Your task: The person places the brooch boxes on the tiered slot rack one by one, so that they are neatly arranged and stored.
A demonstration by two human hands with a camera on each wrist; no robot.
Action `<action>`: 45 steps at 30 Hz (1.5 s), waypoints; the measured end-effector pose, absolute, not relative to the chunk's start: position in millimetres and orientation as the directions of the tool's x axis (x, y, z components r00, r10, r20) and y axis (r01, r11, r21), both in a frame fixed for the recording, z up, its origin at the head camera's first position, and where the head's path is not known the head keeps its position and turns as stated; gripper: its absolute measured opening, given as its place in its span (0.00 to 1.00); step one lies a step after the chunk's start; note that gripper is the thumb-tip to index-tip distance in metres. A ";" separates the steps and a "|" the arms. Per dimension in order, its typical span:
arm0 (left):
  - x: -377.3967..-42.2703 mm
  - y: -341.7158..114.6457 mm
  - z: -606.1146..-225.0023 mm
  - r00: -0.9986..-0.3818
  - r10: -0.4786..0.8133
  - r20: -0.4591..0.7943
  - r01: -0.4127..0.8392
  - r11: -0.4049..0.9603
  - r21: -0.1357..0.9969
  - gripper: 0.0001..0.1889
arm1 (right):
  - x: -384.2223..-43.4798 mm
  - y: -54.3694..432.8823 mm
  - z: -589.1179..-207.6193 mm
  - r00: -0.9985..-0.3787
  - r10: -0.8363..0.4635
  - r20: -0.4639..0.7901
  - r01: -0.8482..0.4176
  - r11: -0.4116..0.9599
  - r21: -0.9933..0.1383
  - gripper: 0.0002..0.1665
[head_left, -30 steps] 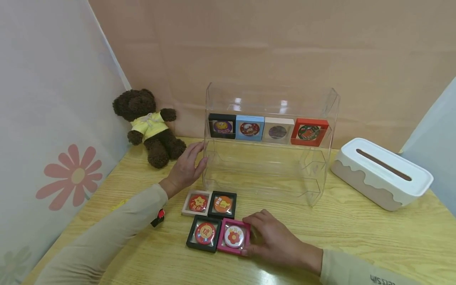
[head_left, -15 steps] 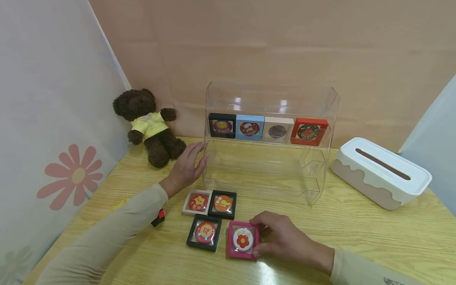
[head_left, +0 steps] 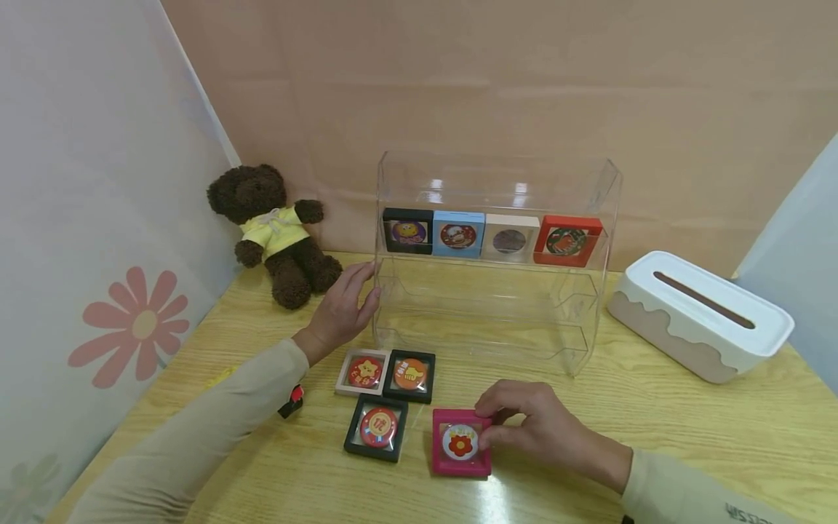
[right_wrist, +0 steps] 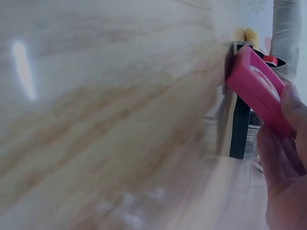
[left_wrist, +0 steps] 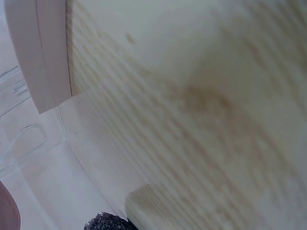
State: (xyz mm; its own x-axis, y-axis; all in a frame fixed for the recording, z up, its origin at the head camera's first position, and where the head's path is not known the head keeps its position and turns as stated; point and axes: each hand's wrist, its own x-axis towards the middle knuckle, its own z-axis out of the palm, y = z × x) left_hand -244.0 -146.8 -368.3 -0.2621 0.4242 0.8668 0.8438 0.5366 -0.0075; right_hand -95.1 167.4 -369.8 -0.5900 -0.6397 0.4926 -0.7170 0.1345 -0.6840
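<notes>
At centre, the clear rack (head_left: 487,309) stands with the left hand (head_left: 340,306) resting at its left side, fingers loosely extended, nothing gripped; a light touch there should suffice for steadying. At lower centre, the right hand (head_left: 533,426), partly closed, pinches the pink frame (head_left: 461,469) by its right edge. Best shift the thumb off the round badge (head_left: 460,442) onto the rim, pinching firmly to limit tilt.
</notes>
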 end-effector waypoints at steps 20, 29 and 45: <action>-244.6 -147.3 -368.6 -0.254 0.442 0.860 0.844 0.535 -0.025 0.22 | -113.8 192.1 -360.3 -0.735 -0.406 0.543 -0.642 0.160 -0.750 0.15; -244.8 -147.7 -368.2 -0.247 0.442 0.862 0.838 0.544 -0.039 0.21 | -122.2 192.3 -347.8 -0.822 -0.260 0.507 -0.568 0.312 -0.762 0.12; -244.3 -146.3 -368.2 -0.252 0.437 0.863 0.832 0.553 -0.038 0.21 | -149.3 182.2 -332.2 -0.864 -0.073 0.499 -0.493 0.325 -0.807 0.05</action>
State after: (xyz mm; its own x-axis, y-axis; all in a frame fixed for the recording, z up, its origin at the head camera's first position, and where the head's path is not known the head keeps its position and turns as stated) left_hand -244.3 -146.3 -368.2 -0.2515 0.4375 0.8633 0.8325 0.5528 -0.0376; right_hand -149.3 182.2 -332.2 -0.8638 -0.0726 0.4986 -0.4932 0.3247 -0.8071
